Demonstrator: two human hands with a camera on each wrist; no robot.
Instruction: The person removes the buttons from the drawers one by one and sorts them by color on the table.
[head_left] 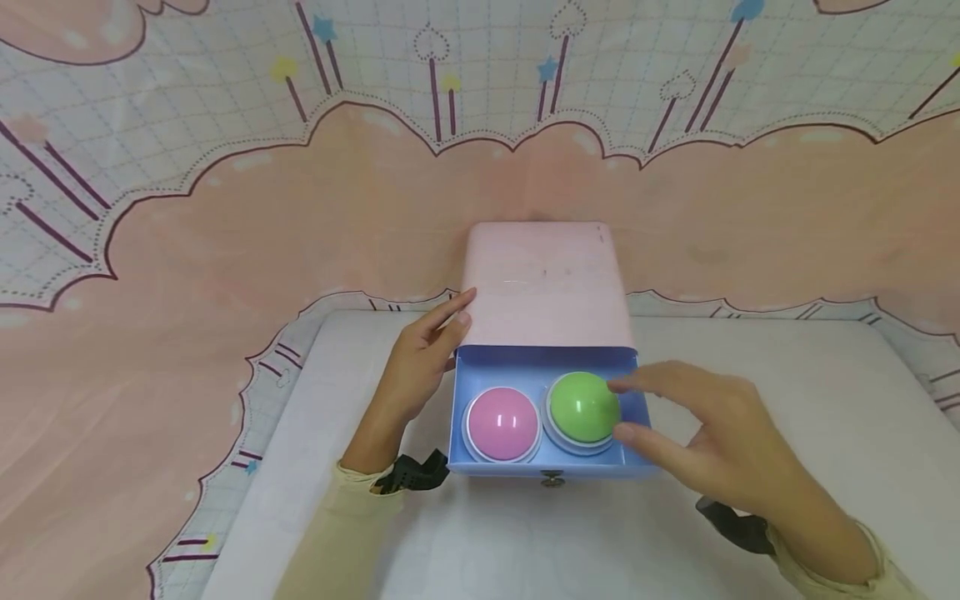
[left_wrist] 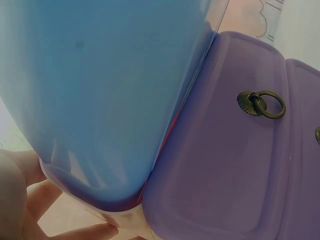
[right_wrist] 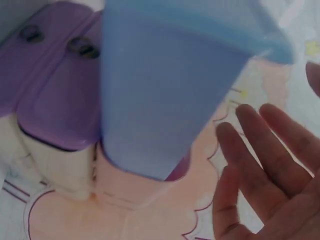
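A small cabinet (head_left: 546, 283) with a pale pink top has its blue top drawer (head_left: 555, 360) pulled out. Inside the drawer sit two dome-topped round buttons with whitish rims, a pink button (head_left: 503, 423) on the left and a green button (head_left: 584, 407) on the right. My left hand (head_left: 422, 362) rests against the cabinet's left side, its fingers extended. My right hand (head_left: 712, 429) reaches over the drawer's right wall, thumb and forefinger apart, fingertips right at the green button's edge. In the right wrist view, the fingers (right_wrist: 272, 165) spread beside the drawer.
Below the blue drawer, purple drawers (left_wrist: 215, 145) with brass ring pulls (left_wrist: 267, 104) show in both wrist views. A small metal pull (head_left: 552, 478) is on the blue drawer's front. The cabinet stands on a white table (head_left: 465, 550), before a patterned cloth backdrop (head_left: 360, 225).
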